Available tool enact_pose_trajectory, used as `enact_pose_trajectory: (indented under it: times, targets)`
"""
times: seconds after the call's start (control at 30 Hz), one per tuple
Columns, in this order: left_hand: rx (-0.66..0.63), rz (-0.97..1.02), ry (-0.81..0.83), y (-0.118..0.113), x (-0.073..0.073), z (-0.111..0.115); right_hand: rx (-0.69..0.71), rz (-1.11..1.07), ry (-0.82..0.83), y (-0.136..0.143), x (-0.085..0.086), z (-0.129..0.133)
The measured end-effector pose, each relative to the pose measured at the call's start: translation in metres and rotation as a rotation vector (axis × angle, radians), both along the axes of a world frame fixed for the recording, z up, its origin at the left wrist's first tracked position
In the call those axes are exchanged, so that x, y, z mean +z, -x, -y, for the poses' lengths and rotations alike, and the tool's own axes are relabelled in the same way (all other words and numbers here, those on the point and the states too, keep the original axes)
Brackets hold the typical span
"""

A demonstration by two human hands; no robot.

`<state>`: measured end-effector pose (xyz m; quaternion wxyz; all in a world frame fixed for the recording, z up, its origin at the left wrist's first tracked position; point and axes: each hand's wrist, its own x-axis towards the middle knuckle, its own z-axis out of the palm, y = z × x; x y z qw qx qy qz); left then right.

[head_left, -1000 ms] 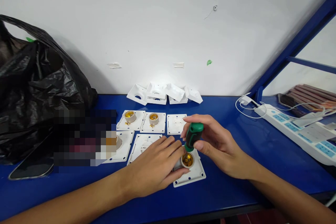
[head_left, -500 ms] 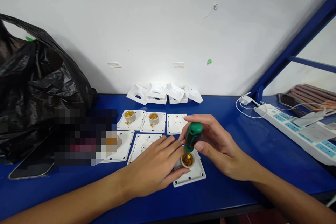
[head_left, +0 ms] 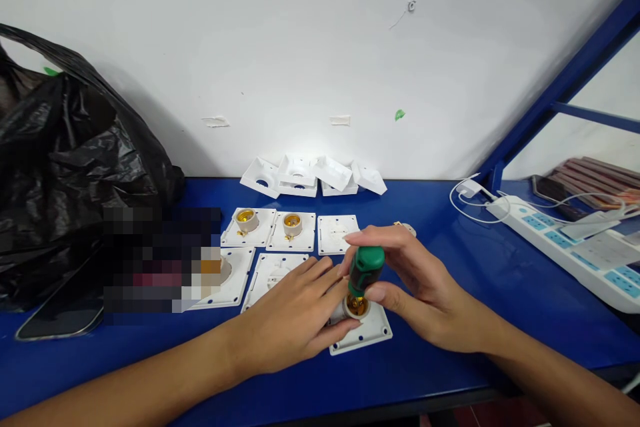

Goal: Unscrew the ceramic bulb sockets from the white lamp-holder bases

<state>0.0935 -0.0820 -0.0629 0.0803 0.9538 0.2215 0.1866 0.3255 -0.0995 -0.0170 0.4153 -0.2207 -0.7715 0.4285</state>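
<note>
My right hand (head_left: 400,280) grips a stubby screwdriver (head_left: 367,267) by its green and black handle, thumb on the near side. The handle stands almost upright over a lamp socket (head_left: 357,309) with a brass-coloured inside; the tip is hard to make out. This socket sits on a square white base plate (head_left: 370,335). My left hand (head_left: 310,313) holds the socket from the left, thumb at its near side, and covers part of the plate. Under and beyond my left fingers lies another white plate (head_left: 277,273), partly hidden.
Plates with sockets (head_left: 247,223) stand behind, beside a bare plate (head_left: 337,240). White covers (head_left: 300,177) are heaped by the wall. A black bag (head_left: 80,153) and phone (head_left: 65,313) lie left, a power strip (head_left: 565,240) right. A small pale part (head_left: 409,229) shows behind my right hand.
My right hand and the screwdriver have tipped and shifted slightly, the handle now a little lower and more upright. A small pale part has come into sight behind my right hand. My left hand keeps its place.
</note>
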Motion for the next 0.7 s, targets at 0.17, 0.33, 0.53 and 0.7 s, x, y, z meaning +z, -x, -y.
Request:
enact_pose_trajectory:
  times: [0.17, 0.33, 0.53, 0.7]
  targets:
    - [-0.003, 0.008, 0.023, -0.0006, -0.0018, -0.0009, 0.013, 0.0, -0.026, 0.0014, 0.0021, 0.0005]
    - [-0.004, -0.017, 0.047, -0.0013, -0.002, -0.0014, 0.007, 0.028, -0.063, 0.0025, 0.0039, 0.0014]
    - [-0.01, -0.008, 0.074, -0.0032, 0.0022, -0.0014, 0.005, 0.077, -0.118, 0.0013, 0.0051, 0.0021]
    - [-0.017, -0.022, 0.118, -0.0043, 0.0041, -0.0031, -0.002, 0.091, -0.136, 0.0012, 0.0057, 0.0026]
